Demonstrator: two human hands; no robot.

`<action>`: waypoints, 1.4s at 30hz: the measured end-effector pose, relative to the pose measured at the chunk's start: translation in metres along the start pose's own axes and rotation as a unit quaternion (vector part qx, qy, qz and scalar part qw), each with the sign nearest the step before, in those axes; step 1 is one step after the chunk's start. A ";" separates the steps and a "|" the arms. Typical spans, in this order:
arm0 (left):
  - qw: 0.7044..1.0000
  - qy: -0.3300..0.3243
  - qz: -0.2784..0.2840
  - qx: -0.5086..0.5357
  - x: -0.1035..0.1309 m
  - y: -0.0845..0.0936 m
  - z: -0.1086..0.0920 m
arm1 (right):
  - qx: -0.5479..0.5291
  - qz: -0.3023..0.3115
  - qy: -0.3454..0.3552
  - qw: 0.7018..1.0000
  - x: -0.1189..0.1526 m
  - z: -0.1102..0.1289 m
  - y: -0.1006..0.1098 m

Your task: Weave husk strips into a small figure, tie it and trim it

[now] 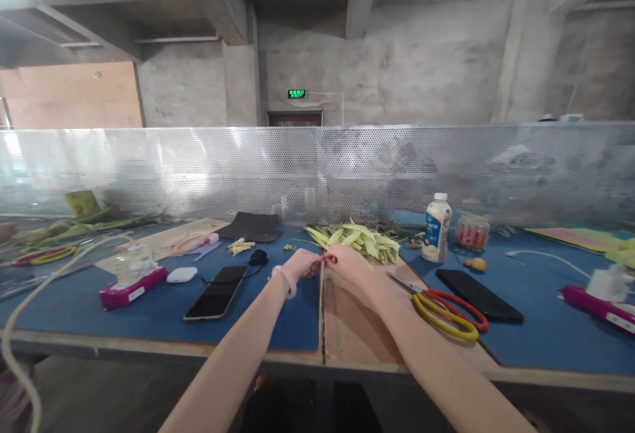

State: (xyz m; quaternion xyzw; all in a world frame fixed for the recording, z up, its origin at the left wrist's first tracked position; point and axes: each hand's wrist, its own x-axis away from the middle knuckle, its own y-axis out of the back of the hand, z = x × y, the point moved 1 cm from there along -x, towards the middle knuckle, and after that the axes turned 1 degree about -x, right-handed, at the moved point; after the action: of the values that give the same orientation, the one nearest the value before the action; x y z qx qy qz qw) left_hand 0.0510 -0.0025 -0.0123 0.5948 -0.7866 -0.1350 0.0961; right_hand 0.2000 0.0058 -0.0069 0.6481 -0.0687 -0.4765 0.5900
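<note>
My left hand (pixel 301 264), with a pale bangle (pixel 290 282) at the wrist, has its fingers pinched together over the seam of the table. Close against it, my right hand (pixel 344 264) is bent inward with its fingertips closed too. Whatever lies between the fingertips is too small to make out. Just beyond the hands rests a pile of pale green, husk-like strips (pixel 370 242). Scissors (pixel 449 314) with one red and one yellow handle lie beside my right forearm, their blades pointing toward the pile.
To the left are a phone (pixel 217 294), a white case (pixel 182 275) and a purple power strip (pixel 133 289). On the right stand a bottle (pixel 436 231) and a jar (pixel 471 233), with a black phone (pixel 479 295) nearer. A perforated metal screen (pixel 238 168) closes off the back.
</note>
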 end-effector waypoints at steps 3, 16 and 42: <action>1.000 0.003 -0.005 -0.003 0.000 0.000 0.001 | -0.006 0.005 -0.001 1.000 0.000 0.000 0.001; 1.000 0.004 0.015 -0.009 0.004 -0.002 -0.002 | -0.031 0.026 -0.016 0.999 0.001 -0.010 0.000; 0.992 0.054 0.020 0.115 -0.004 0.003 0.007 | 0.061 0.002 0.017 0.998 0.001 0.000 0.001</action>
State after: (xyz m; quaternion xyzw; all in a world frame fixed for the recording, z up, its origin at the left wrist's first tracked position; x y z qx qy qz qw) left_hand 0.0470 0.0024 -0.0173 0.5927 -0.8022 -0.0094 0.0716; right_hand 0.2008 0.0043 -0.0070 0.6908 -0.0888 -0.4587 0.5517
